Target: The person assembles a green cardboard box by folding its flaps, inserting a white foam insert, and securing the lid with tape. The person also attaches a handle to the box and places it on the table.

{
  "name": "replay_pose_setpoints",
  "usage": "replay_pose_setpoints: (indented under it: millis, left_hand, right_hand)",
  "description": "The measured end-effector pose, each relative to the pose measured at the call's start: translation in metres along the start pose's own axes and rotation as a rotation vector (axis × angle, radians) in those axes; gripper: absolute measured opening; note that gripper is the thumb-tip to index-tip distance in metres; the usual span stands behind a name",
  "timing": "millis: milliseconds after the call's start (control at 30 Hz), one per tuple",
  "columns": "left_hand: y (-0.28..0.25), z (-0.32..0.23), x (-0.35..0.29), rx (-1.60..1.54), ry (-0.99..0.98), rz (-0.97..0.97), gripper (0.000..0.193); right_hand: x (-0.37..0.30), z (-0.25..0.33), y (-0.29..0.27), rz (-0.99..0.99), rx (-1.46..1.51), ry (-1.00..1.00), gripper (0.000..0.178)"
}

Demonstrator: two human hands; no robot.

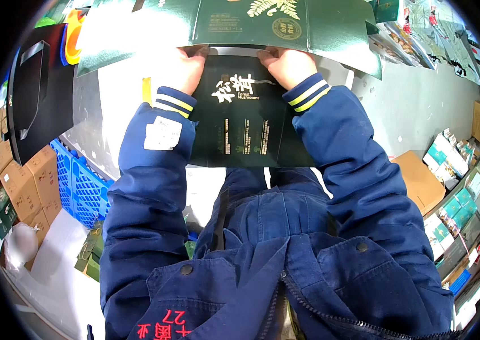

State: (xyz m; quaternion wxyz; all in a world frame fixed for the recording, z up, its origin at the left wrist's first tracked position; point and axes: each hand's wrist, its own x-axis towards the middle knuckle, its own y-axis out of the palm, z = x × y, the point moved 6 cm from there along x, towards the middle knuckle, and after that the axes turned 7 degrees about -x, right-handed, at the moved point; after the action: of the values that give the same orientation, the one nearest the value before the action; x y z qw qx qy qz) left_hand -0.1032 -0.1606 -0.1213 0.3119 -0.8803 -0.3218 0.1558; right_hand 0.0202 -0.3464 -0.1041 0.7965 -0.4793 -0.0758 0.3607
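A wide dark green printed cardboard sheet [251,25], with fold lines, a gold fern picture and side flaps, spans the top of the view. My left hand [186,69] and my right hand [291,67] are closed at its near edge, with the fingertips partly hidden beneath it. Between my forearms lies a dark green cardboard panel [240,113] with white lettering and small vertical lines of print. Its far end passes under my hands and the sheet, so I cannot tell whether the two are joined.
A grey-white table [410,102] bears the cardboard. At left stand a black panel [41,90], a blue plastic crate [81,181] and brown cartons [33,181]. An open brown carton [418,181] and green-white packages [447,156] are at right. Printed bags [404,42] lie at far right.
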Motion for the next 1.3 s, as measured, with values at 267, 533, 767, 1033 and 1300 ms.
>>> replay_pose_setpoints:
  millis: [267, 533, 767, 1033, 1300]
  left_hand:
    - [-0.002, -0.007, -0.005, 0.140, -0.112, 0.065, 0.030]
    - [-0.007, -0.023, -0.010, 0.069, -0.095, 0.061, 0.031]
    - [0.003, 0.001, 0.000, -0.018, -0.105, 0.089, 0.023]
    - [-0.002, -0.011, -0.002, -0.125, -0.156, 0.083, 0.022]
    - [-0.002, -0.002, -0.003, 0.114, -0.117, 0.063, 0.030]
  right_hand:
    - [0.000, -0.001, -0.001, 0.015, -0.007, 0.034, 0.032]
    - [0.006, -0.041, -0.007, 0.065, 0.214, 0.105, 0.039]
    - [0.006, -0.022, -0.026, -0.242, -0.042, -0.034, 0.050]
    - [0.002, 0.051, 0.000, -0.138, 0.011, -0.052, 0.038]
    - [0.014, 0.036, 0.005, -0.140, 0.200, -0.056, 0.033]
